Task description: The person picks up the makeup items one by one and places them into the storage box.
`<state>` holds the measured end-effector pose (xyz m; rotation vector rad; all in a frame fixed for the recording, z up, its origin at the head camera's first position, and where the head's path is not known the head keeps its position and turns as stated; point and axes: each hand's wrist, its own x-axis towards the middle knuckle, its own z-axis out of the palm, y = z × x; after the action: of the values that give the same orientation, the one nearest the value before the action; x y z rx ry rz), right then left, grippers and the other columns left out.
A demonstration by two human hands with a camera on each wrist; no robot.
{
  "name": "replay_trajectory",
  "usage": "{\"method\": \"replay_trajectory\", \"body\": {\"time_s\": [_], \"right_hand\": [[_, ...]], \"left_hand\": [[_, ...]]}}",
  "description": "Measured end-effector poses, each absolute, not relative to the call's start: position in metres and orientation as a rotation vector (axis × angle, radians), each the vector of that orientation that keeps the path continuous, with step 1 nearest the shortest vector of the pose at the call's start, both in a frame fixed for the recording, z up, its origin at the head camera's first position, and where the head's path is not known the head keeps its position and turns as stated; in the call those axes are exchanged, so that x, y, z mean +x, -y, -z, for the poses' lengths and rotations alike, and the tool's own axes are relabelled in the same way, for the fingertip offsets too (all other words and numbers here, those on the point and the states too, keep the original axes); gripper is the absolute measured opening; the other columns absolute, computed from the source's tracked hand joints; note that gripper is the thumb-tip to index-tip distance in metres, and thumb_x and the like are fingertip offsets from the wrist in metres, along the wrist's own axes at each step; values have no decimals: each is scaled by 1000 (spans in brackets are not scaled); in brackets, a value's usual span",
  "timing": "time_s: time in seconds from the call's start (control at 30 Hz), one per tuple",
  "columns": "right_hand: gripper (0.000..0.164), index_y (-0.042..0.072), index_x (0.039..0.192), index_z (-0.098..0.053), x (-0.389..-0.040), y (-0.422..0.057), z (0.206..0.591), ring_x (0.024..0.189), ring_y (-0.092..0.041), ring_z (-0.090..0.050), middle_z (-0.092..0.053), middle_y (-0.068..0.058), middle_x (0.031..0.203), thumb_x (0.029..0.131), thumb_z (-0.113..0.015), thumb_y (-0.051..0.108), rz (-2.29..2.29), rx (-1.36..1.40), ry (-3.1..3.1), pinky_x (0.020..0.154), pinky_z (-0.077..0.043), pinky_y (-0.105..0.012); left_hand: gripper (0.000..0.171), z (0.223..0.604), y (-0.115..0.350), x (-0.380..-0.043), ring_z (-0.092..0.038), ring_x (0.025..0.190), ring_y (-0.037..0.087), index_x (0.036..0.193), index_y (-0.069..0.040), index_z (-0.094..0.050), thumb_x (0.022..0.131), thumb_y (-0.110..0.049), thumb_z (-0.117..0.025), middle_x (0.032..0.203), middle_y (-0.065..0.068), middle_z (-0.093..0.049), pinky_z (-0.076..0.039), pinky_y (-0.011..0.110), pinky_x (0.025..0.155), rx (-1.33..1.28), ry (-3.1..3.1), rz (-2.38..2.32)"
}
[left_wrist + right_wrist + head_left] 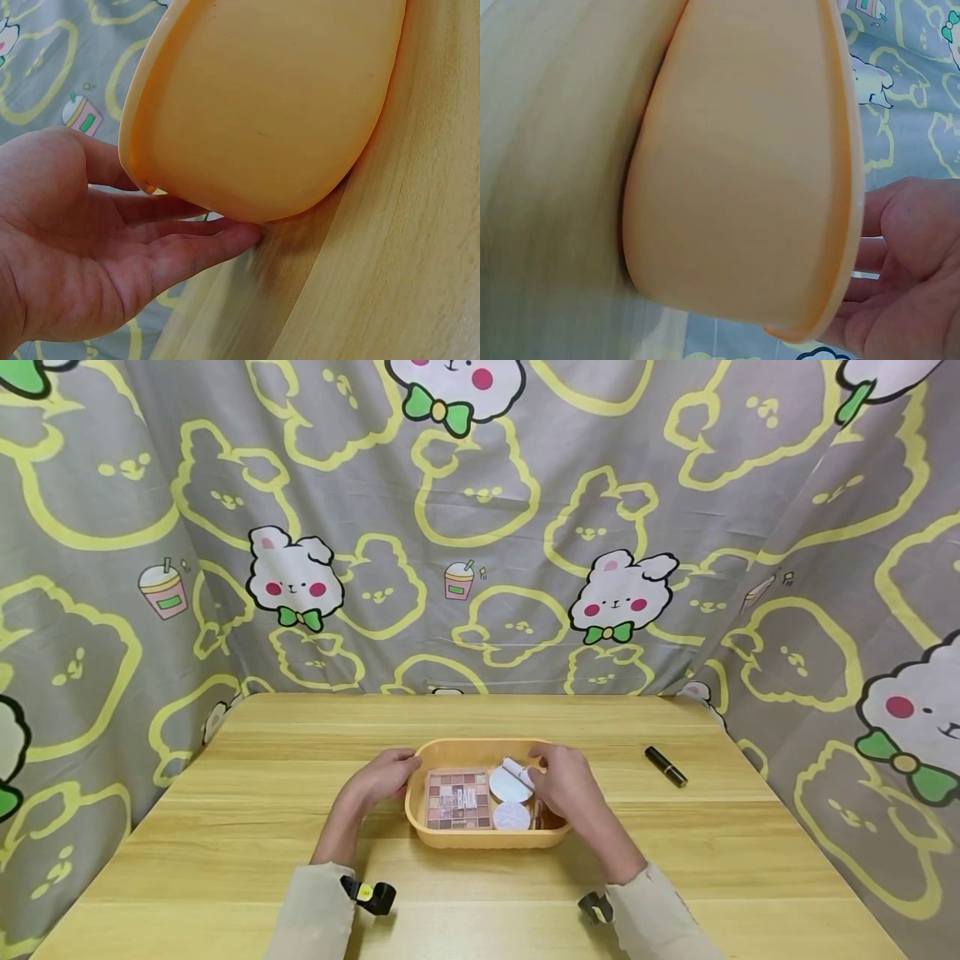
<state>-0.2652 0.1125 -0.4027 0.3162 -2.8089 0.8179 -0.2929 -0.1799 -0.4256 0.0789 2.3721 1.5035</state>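
Note:
A yellow-orange plastic basket [495,839] sits on the table in the head view. My left hand [386,774] grips its left end at the rim; in the left wrist view its fingers [199,259] lie along the far corner. My right hand [566,781] reaches over the right rim, thumb and forefinger apart, close to a white tube [517,771]. That tube lies across a round white case [510,787]. Inside are also an eyeshadow palette [457,802], a smaller round case [512,816] and a brownish item [542,814] partly under my hand. The right wrist view hides my right fingertips behind the basket wall.
A black tube with a gold band [665,767] lies on the wooden table [480,902], right of the basket. A grey patterned curtain [480,610] hangs behind the table and along both sides.

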Motion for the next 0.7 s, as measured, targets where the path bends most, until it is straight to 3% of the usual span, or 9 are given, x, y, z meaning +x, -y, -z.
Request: {"method": "replay_trajectory", "body": {"time_s": [0.13, 0.23, 0.37, 0.5, 0.7], "right_hand": [[24, 1, 112, -75, -266, -115, 400, 75, -18, -61, -73, -11, 93, 91, -67, 7, -875, 303, 2805, 67, -52, -32], [23, 1, 112, -75, -267, -119, 398, 72, -16, -59, -72, -9, 91, 91, -68, 8, -907, 288, 2799, 65, -51, -31], [22, 2, 111, -75, -267, -123, 396, 69, -15, -59, -72, -8, 89, 92, -68, 8, -951, 266, 2784, 63, -49, -30], [22, 2, 110, -76, -268, -127, 394, 67, -15, -58, -72, -8, 86, 91, -67, 8, -974, 254, 2767, 61, -48, -29], [19, 3, 107, -77, -268, -129, 393, 64, -13, -57, -72, -7, 83, 91, -66, 8, -985, 245, 2745, 58, -47, -27]], "left_hand": [[54, 426, 180, -292, -58, 87, 16, 153, 8, -35, 109, -23, -37, 93, 10, -57, -51, 30, 78, 70, -2380, -1497], [54, 426, 180, -292, -62, 99, 19, 153, 9, -36, 108, -22, -38, 112, 15, -63, -54, 34, 85, 66, -2386, -1495], [54, 427, 180, -292, -63, 112, 22, 152, 10, -36, 108, -22, -38, 133, 21, -61, -56, 40, 94, 68, -2385, -1499], [54, 427, 180, -292, -63, 109, 21, 152, 10, -36, 108, -22, -37, 132, 20, -61, -56, 39, 94, 70, -2384, -1500], [53, 427, 180, -292, -61, 98, 18, 152, 9, -37, 109, -22, -38, 116, 16, -63, -55, 33, 84, 64, -2389, -1496]]}}
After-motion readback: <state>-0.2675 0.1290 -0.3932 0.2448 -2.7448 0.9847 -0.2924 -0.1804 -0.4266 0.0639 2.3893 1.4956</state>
